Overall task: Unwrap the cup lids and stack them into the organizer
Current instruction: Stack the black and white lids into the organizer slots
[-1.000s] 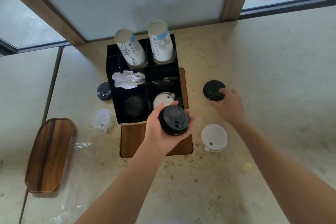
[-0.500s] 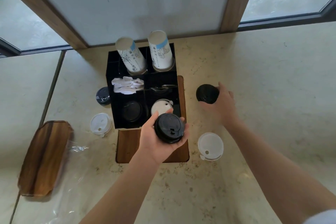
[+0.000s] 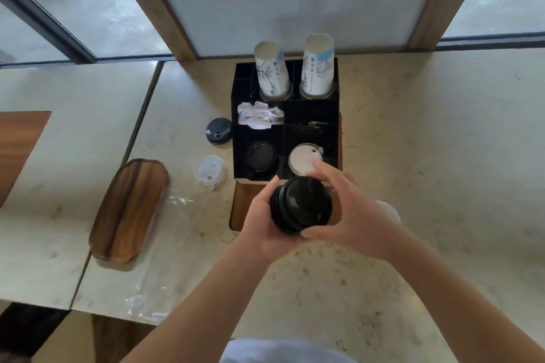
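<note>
Since earlier, our right hand (image 3: 351, 215) brought second black lid onto black lids (image 3: 300, 205) cupped in left hand (image 3: 265, 221); both closed round them, seemingly nested. We square rims, then lower into organizer (image 3: 330, 115).

**Café self-service counter**

Likely a coffee shop. Evidence: black compartmented organizer (image 3: 287, 127) stocked with upturned paper cups (image 3: 272, 72), takeaway lids (image 3: 302, 160) and napkins (image 3: 259, 115); pale stone countertop (image 3: 427, 156); wooden tray (image 3: 129, 209); large windows (image 3: 97, 9).
</note>
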